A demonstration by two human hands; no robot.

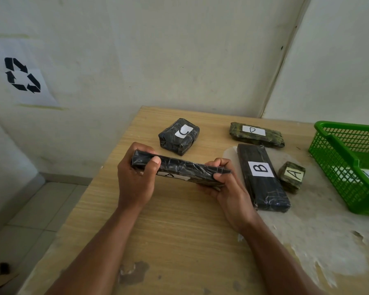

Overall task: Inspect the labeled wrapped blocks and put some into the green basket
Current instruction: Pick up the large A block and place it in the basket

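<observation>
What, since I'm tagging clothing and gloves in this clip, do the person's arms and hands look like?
Nothing worn shows. The left hand and right hand are bare, with no gloves, rings or watch. The left forearm and right forearm are bare too, with no sleeve in view down to the picture's lower edge.

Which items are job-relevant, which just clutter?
Job: held long black wrapped block; squat black block C; long black block B; mottled green block D; small green block A; green plastic basket.
Clutter: paper recycling sign; cardboard scrap.
</observation>
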